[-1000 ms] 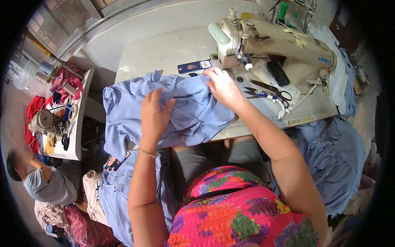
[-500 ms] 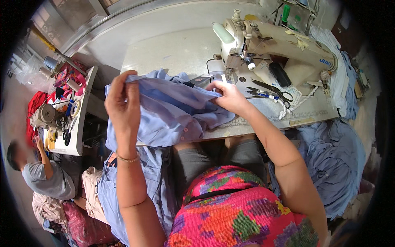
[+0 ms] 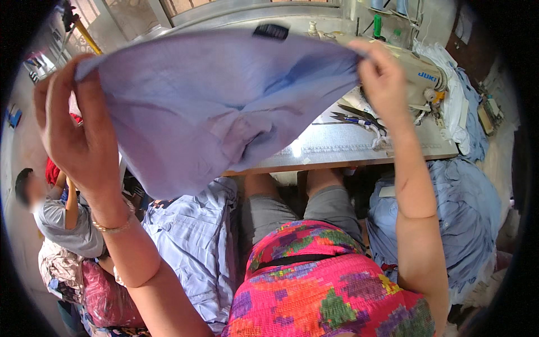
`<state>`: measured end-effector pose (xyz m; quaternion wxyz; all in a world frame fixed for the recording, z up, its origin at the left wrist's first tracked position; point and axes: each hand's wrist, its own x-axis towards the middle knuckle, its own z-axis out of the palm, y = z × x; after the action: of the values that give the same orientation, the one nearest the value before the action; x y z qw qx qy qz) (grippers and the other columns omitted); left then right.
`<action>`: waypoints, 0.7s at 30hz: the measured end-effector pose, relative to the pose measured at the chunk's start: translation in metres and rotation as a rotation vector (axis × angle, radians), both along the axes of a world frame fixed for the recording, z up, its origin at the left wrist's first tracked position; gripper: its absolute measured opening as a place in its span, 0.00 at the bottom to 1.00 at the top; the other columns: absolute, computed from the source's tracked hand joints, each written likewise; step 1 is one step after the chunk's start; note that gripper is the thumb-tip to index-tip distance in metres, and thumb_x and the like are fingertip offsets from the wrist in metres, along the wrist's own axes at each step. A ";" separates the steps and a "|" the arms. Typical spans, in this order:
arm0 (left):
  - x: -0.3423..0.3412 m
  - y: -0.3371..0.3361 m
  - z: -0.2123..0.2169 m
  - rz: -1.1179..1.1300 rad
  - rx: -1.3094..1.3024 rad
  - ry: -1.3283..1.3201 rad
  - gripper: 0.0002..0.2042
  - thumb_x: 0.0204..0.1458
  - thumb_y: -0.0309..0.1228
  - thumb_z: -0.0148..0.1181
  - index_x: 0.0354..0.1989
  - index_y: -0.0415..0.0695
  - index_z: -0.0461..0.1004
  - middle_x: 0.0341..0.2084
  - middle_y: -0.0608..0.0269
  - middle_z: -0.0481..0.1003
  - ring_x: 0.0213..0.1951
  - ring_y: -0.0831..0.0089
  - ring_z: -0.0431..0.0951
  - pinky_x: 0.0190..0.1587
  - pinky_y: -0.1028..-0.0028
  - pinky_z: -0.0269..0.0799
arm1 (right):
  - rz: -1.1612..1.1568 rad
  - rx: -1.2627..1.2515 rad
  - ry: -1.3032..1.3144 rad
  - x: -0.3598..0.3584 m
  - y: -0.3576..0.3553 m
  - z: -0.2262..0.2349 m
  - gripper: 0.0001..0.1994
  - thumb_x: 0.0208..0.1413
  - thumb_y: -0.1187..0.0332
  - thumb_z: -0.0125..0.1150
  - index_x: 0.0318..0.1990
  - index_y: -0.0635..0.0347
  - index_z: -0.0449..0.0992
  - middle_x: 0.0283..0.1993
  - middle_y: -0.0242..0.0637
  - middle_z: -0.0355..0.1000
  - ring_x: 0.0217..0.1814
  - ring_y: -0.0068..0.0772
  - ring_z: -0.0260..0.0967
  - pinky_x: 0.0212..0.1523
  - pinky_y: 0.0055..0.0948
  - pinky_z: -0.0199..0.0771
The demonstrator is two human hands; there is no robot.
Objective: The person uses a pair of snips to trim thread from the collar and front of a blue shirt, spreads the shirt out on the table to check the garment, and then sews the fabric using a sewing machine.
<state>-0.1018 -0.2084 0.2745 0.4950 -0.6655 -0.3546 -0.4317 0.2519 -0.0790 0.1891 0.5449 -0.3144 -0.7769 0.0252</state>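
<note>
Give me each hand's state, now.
Left hand: closed, holding the blue garment at its left end.
Right hand: closed, holding its right end.

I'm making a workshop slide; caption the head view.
Bare left hand and bare right hand hold up a light-blue fabric garment at a pale sewing table.

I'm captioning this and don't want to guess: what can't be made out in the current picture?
- Head view: the needle of the sewing machine, hidden behind the held-up blue garment.
- Head view: any markings on the dark label, too small and blurred.
- Head view: exact finger placement of the right hand, blurred.
- Head view: the garment's far side, turned away.
</note>
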 end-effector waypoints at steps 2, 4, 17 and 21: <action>0.008 -0.015 0.018 -0.124 -0.064 -0.244 0.10 0.60 0.26 0.55 0.47 0.38 0.77 0.41 0.62 0.75 0.43 0.77 0.74 0.45 0.78 0.69 | 0.008 0.069 0.153 0.029 -0.007 0.038 0.16 0.52 0.80 0.50 0.48 0.62 0.76 0.36 0.24 0.68 0.38 0.16 0.63 0.42 0.17 0.64; 0.014 -0.024 0.032 -0.244 -0.193 -0.526 0.13 0.60 0.30 0.55 0.50 0.39 0.76 0.46 0.59 0.75 0.48 0.74 0.73 0.50 0.76 0.69 | 0.240 0.019 0.310 0.042 -0.019 0.073 0.14 0.54 0.73 0.54 0.49 0.61 0.74 0.39 0.25 0.71 0.41 0.16 0.66 0.45 0.18 0.67; -0.007 -0.073 0.053 -0.400 -1.215 -0.487 0.31 0.44 0.26 0.72 0.60 0.42 0.69 0.45 0.70 0.76 0.46 0.78 0.74 0.55 0.77 0.67 | 0.499 -0.256 0.061 0.079 -0.109 0.164 0.16 0.50 0.58 0.71 0.39 0.57 0.75 0.33 0.23 0.73 0.33 0.16 0.69 0.38 0.18 0.70; -0.022 -0.052 -0.005 -0.403 -1.347 -0.501 0.13 0.51 0.26 0.65 0.45 0.40 0.76 0.34 0.75 0.75 0.38 0.84 0.71 0.44 0.80 0.67 | 0.406 -0.438 -0.247 0.114 -0.123 0.142 0.10 0.49 0.69 0.64 0.40 0.58 0.76 0.36 0.21 0.71 0.39 0.15 0.67 0.41 0.16 0.67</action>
<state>-0.1242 -0.2607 0.2695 -0.2043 -0.7586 -0.5157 -0.3420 0.3655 -0.2021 0.3315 0.3499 -0.2638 -0.8599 0.2617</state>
